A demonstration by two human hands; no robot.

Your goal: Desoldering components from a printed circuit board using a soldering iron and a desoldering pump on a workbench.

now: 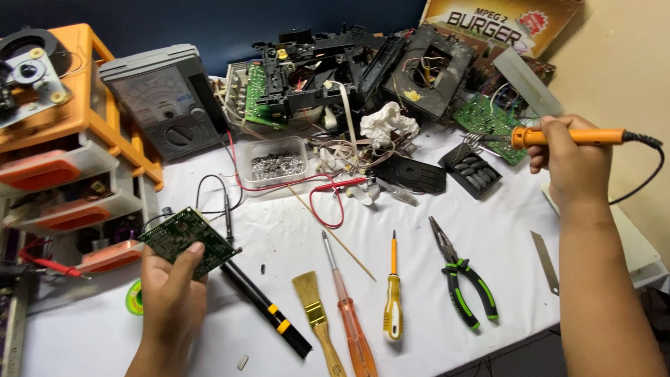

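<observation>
The left hand (167, 304) is closed on a small green circuit board (188, 241), thumb across its near edge, lifting it at a tilt just above the white-covered bench (279, 237) near the front left. The right hand (572, 164) is wrapped fully around the orange handle of a soldering iron (558, 136), held up at the far right with its metal tip pointing left toward a coiled wire stand (476, 142) and well apart from the board. As things lie, the iron has not yet been brought to the board: the two are on opposite sides of the bench and no joint is being touched, so any soldering on this board looks to be still ahead; whether solder work already exists on it cannot be told, since only one face shows. Between the hands lie a black pen-shaped tool with yellow bands (269, 307), a flat brush (315, 318), an orange-handled screwdriver (349, 314), a yellow-and-white screwdriver (393, 300) and green-handled pliers (464, 283). Further back sit a grey analogue multimeter (164, 101), a clear tub of small metal parts (276, 162) and a heap of dismantled electronics (363, 66).
</observation>
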